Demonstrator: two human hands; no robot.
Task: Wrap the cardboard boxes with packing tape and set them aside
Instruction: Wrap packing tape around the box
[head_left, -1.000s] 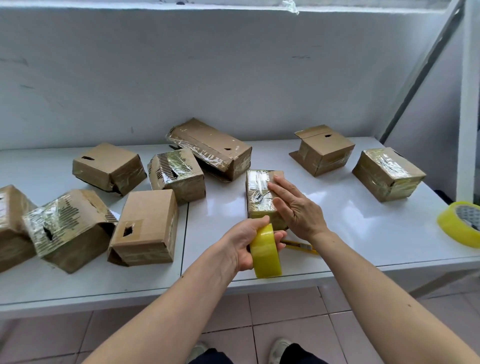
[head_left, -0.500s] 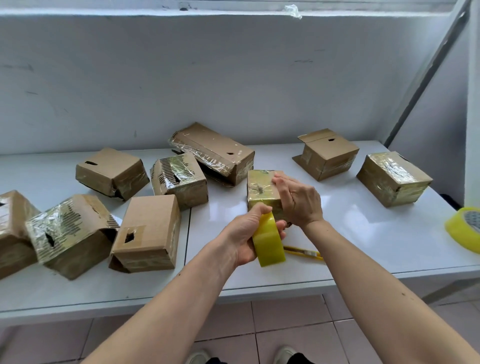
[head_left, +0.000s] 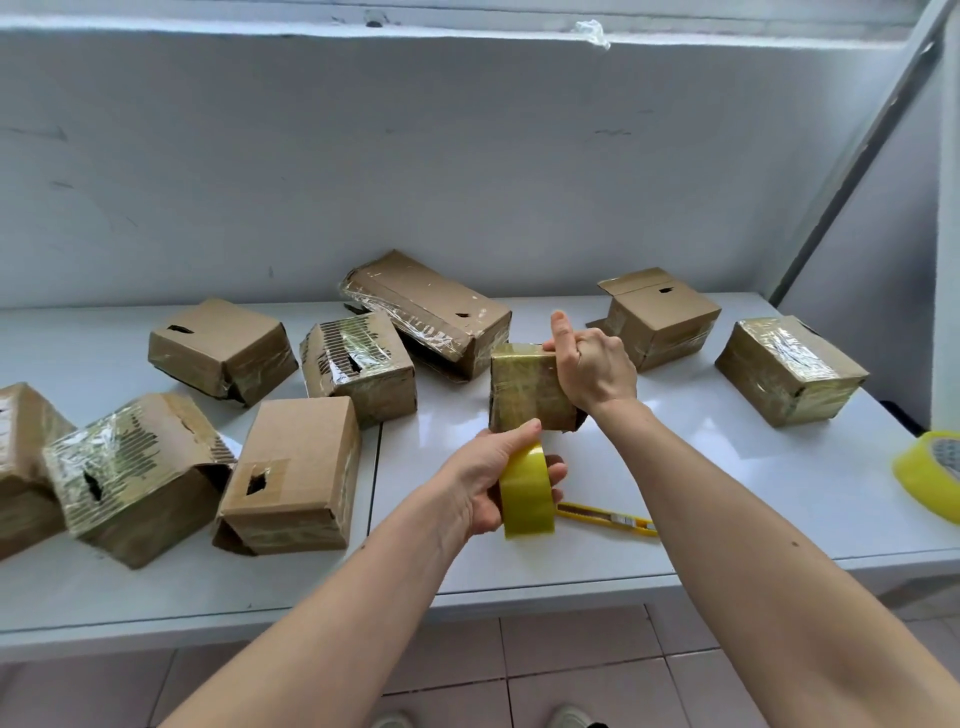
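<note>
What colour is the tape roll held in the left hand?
Translucent yellow. The tape roll in the left hand shows best in the head view.

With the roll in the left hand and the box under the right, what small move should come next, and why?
Probably pull the tape roll down and under the small box for another wrap: the left hand grips the roll at the box's near edge, while the right hand grips its far side.

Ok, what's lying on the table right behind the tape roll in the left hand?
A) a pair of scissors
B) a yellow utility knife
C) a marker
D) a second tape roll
B: a yellow utility knife lies flat on the table just right of the tape roll that the left hand grips; the other roll sits far off at the right edge.
</note>
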